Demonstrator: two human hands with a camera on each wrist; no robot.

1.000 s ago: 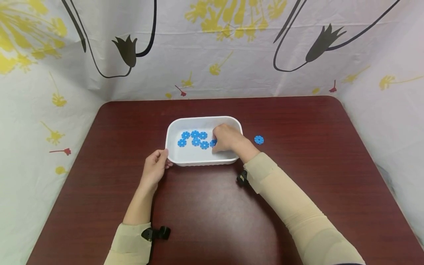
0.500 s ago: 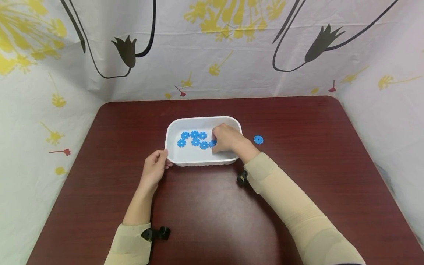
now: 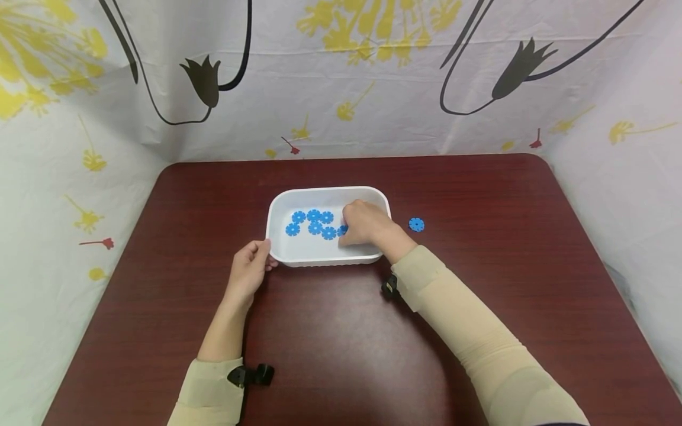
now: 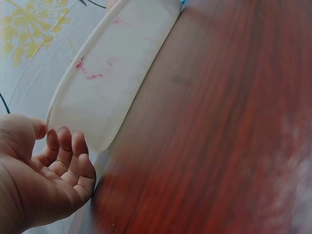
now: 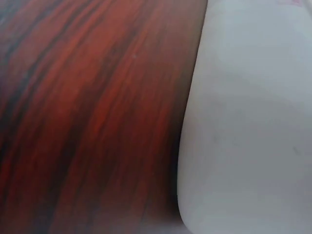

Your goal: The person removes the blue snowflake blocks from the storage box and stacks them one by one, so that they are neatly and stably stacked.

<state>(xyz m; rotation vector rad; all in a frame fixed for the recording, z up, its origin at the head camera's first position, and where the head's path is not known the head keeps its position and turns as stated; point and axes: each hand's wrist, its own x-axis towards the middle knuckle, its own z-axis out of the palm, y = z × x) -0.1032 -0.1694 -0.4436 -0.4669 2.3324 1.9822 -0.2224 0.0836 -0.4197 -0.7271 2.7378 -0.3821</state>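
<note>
A white tray [image 3: 327,261] sits on the dark red table, with several blue notched plastic discs [image 3: 315,228] lying flat in it. At its near left corner my left hand [image 3: 247,269] pinches the rim between thumb and fingers. In the left wrist view, the left hand's fingers [image 4: 64,146] curl against the outside of the tray wall [image 4: 117,73]. My right hand [image 3: 364,223] reaches over the right rim into the tray, fingers pointing down. Its thumb and fingers close around a blue disc [image 3: 342,230], partly hidden by the hand. The right wrist view shows only the tray's outer side [image 5: 243,122] and tabletop.
One more blue disc [image 3: 417,224] lies on the table [image 3: 479,284], just right of the tray. Patterned white cloth [image 3: 405,118] hangs behind the table and along both sides.
My right thumb has shifted slightly left and inward beside the blue disc. The left hand, tray and other discs stay where they were.
</note>
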